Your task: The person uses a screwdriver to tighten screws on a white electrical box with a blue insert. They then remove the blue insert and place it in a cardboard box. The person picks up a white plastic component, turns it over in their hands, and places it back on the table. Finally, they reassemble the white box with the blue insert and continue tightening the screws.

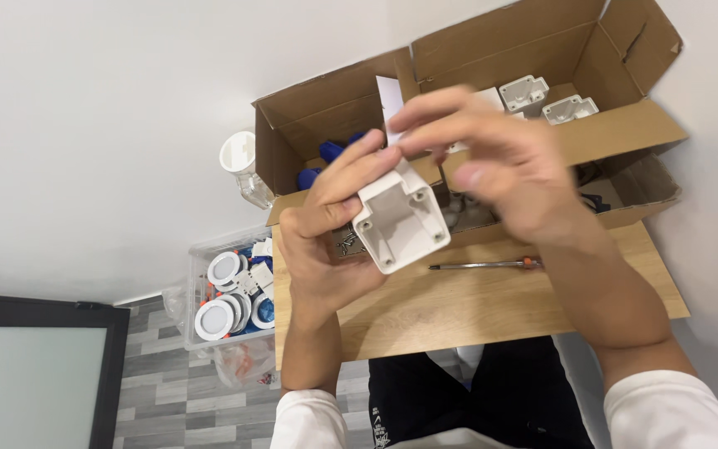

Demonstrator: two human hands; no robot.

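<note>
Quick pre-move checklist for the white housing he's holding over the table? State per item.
1. Left hand grips the white square housing: ok.
2. Right hand on the housing's top end, fingers pinched there: ok; what they pinch, cannot tell.
3. Housing's open face with corner screw holes turned toward the camera: ok.
4. Screwdriver lies on the wooden table, free of both hands: ok.
5. Loose screws on the table behind the left hand: partly hidden, count cannot tell.
6. More white housings in the right cardboard box: ok.
</note>
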